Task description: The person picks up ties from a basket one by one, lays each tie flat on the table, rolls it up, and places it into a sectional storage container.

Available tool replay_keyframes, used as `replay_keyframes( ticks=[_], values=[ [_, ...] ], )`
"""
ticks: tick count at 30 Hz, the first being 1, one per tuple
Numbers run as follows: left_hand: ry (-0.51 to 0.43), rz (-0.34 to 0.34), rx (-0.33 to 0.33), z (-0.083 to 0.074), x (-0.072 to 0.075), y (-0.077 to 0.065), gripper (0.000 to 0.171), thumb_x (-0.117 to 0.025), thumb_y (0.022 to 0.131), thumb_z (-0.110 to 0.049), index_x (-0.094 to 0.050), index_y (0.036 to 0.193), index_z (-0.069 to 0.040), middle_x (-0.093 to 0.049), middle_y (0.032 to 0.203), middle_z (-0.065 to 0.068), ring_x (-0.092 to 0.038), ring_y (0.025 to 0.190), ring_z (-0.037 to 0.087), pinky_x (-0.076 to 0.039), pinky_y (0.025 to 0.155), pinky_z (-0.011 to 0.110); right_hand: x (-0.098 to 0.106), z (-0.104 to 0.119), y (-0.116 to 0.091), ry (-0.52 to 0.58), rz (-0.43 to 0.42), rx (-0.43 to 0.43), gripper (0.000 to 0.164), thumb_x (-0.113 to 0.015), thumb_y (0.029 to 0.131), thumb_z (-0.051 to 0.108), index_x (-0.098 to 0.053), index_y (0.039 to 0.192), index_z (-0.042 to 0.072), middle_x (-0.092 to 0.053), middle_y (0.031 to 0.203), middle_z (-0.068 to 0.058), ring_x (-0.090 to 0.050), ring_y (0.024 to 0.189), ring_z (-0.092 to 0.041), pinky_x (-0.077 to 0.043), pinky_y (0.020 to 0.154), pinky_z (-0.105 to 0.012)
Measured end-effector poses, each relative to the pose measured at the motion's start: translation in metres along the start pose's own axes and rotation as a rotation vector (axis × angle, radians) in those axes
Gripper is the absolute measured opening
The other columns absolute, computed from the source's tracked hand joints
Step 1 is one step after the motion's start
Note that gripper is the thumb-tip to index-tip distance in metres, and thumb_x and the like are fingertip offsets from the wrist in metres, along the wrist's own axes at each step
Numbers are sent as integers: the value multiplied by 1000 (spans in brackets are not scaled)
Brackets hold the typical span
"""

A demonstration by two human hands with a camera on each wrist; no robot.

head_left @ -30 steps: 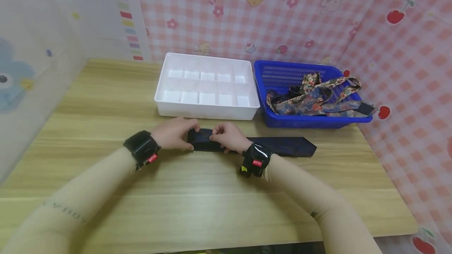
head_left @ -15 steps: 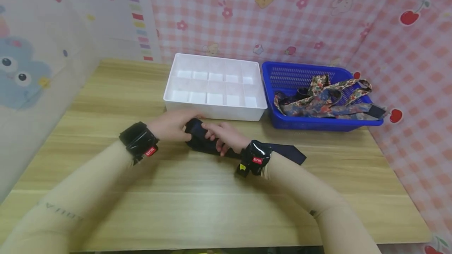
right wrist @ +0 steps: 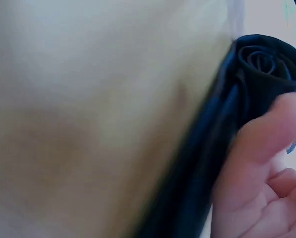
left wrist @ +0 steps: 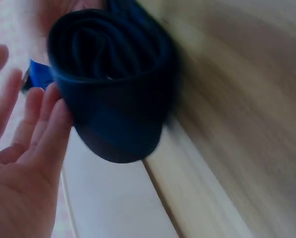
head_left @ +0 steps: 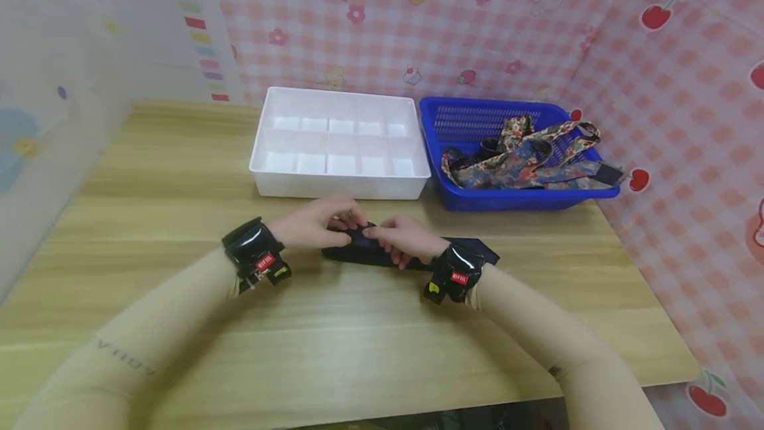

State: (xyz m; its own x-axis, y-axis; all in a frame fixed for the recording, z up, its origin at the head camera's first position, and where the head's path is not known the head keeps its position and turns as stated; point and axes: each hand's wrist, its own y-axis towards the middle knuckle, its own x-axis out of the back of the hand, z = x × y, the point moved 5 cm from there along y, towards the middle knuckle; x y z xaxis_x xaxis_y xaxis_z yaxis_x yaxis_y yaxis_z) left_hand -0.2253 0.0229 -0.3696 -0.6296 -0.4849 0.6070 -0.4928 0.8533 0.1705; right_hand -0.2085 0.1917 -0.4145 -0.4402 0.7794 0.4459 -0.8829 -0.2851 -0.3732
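Observation:
A dark navy necktie (head_left: 370, 257) lies across the table, its left part wound into a roll and its pointed end (head_left: 482, 249) stretching out past the right hand. My left hand (head_left: 313, 223) is at the left end of the roll. In the left wrist view, the left fingers (left wrist: 51, 144) are fairly straight and touch the side of the roll (left wrist: 113, 114), whose spiral layers show. My right hand (head_left: 412, 239) pinches the roll from the right. The right wrist view has its thumb (right wrist: 266, 129) against the coiled fabric, with the flat length trailing below.
Behind the hands stands a white divided box (head_left: 340, 186) with two rows of compartments. A blue basket (head_left: 507, 202) to its right holds several floral-patterned neckties (head_left: 516, 168), one end hanging over the rim. The wooden table (head_left: 334, 344) meets cloth-covered walls at back and sides.
The necktie's left part has gone from lying flat to a roll, and its pointed end has drawn in to the left. Both hands remain at the roll, the left fingers now more over it.

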Motion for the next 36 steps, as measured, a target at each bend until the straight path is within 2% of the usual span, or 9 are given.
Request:
replay_keyframes(
  ticks=[3,7,12,16,18,21,24,31,36],
  values=[
    [173,-27,4,1,0,-2,20,-70,82,-11,-63,101,-10,-57,110,6,-55,103,25,-47,91,41,-2,-3,2,13,9,-9,38,-60,92,38,-54,72,7,-52,62,-2,-52,46,-14,-44,40,-25],
    [384,-34,27,10,1,-9,38,-80,73,-24,-59,103,-15,-57,110,5,-51,102,26,-42,91,43,-2,-4,6,42,17,-9,34,-62,92,37,-54,77,7,-57,69,-4,-57,50,-15,-45,42,-25],
    [463,-14,77,23,3,-20,53,-83,72,-23,-53,115,-15,-60,106,2,-55,87,20,-45,80,37,-2,-3,12,111,-27,36,26,-66,92,25,-47,85,10,-52,73,-2,-54,55,-14,-45,43,-25],
    [417,-11,133,23,9,-28,50,-79,76,-16,-54,118,-14,-58,105,5,-55,76,19,-47,66,31,-10,5,18,138,-59,126,18,-67,91,17,-52,91,8,-45,69,0,-43,54,-12,-43,42,-25],
    [416,-22,134,19,14,-30,48,-78,75,-13,-56,118,-12,-58,108,7,-55,79,20,-48,69,32,-15,9,20,155,-56,156,12,-66,91,14,-57,94,7,-45,67,1,-41,52,-12,-40,41,-24],
    [427,-37,123,10,20,-29,46,-78,76,-13,-59,118,-11,-58,110,7,-55,83,22,-48,72,35,-20,12,22,198,-45,154,10,-63,91,14,-61,95,5,-46,65,1,-39,48,-11,-31,40,-22],
    [402,-51,95,-1,25,-23,46,-77,79,-16,-60,121,-11,-57,114,6,-56,86,22,-49,73,36,-19,14,19,235,-30,118,20,-58,93,23,-59,92,3,-45,63,1,-36,45,-10,-25,39,-22],
    [95,-80,-19,-15,24,-5,42,-62,89,-6,-52,130,-4,-55,124,13,-60,105,27,-54,82,36,-3,12,4,201,5,37,52,-50,95,52,-53,90,1,-50,71,-4,-38,43,-11,-26,38,-23],
    [-3,-52,-48,-13,10,3,38,-55,92,-1,-51,130,0,-60,120,16,-57,112,28,-50,90,42,6,3,2,101,0,18,50,-56,91,52,-57,83,3,-53,65,-2,-42,42,-10,-31,38,-23]
  ],
)
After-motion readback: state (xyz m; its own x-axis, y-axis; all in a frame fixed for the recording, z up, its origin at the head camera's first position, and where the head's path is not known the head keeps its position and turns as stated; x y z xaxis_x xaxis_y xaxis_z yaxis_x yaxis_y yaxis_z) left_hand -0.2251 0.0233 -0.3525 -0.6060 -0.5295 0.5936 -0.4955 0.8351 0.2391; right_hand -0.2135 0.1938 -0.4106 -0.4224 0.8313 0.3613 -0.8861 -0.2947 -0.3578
